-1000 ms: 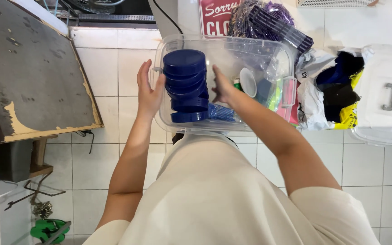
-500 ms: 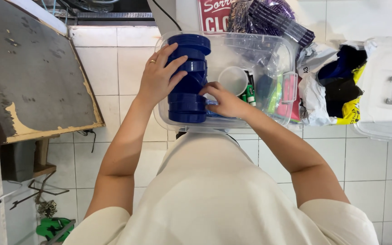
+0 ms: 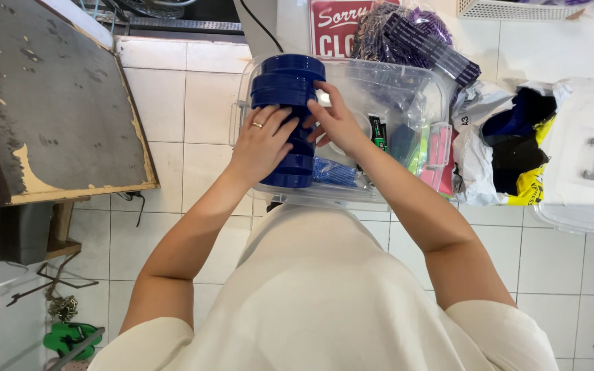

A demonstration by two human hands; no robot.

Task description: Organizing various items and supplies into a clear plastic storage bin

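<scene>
Both hands, left hand (image 3: 264, 141) and right hand (image 3: 336, 124), are gripping the stack of blue discs (image 3: 289, 96) with fingers wrapped around it, at the clear bin's (image 3: 407, 82) nine o'clock side.

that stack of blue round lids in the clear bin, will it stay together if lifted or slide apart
The stack of blue lids is tall and loose, so it probably shears sideways; its upper lids already sit offset. The left hand and right hand both brace it, which suggests it tips easily. The lids look like rigid, smooth plastic, likely light and slippery.

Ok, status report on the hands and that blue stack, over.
Left hand and right hand both gripping the stack of blue discs. Stack upright at the left end of the clear plastic bin. Nothing blocking above.
</scene>
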